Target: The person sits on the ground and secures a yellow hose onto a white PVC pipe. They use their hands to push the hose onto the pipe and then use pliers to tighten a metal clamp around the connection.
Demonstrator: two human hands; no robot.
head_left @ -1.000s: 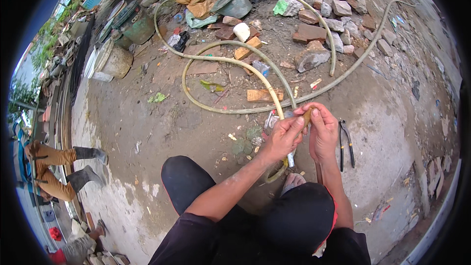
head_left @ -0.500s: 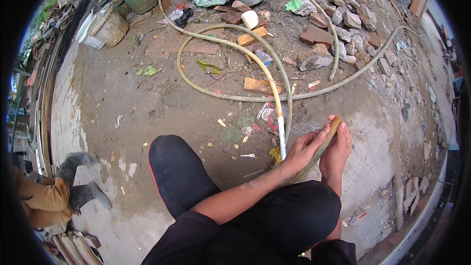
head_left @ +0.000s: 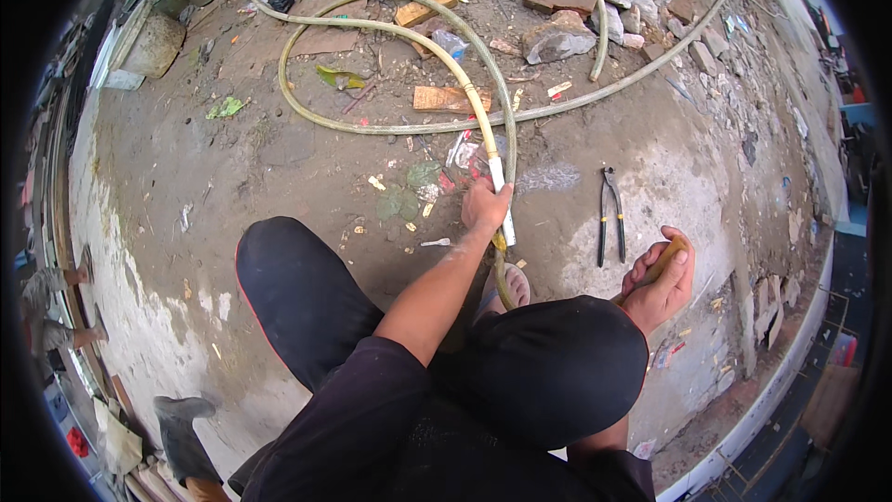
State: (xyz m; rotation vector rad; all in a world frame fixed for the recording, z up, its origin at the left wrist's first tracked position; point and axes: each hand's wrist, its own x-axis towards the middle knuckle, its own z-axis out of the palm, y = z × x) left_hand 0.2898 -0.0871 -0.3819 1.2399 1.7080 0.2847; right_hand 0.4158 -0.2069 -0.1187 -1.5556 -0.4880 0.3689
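Observation:
My left hand (head_left: 483,204) is closed round the white pipe section (head_left: 497,169) at the end of a pale yellow hose (head_left: 418,46), in front of my knees. My right hand (head_left: 655,288) holds a brownish hose end (head_left: 671,251) beside my right knee, its fingers curled round it. Pincers with black and yellow handles (head_left: 609,204) lie on the ground between my hands, nearer the right one. A greenish clear hose (head_left: 567,113) loops across the ground and runs down past my left hand. A sandalled foot (head_left: 516,288) shows beneath the hose.
Broken bricks and rocks (head_left: 557,37) lie at the back right, with wood pieces (head_left: 446,99) nearer. Dirty buckets (head_left: 149,46) stand at the back left. Another person's booted leg (head_left: 186,437) is at the lower left, more legs (head_left: 65,316) behind it. Boards line the left edge.
My left hand has left the hose end held in both hands and moved left onto the white pipe. My right hand, still holding the hose end, has moved right and lower beside my knee.

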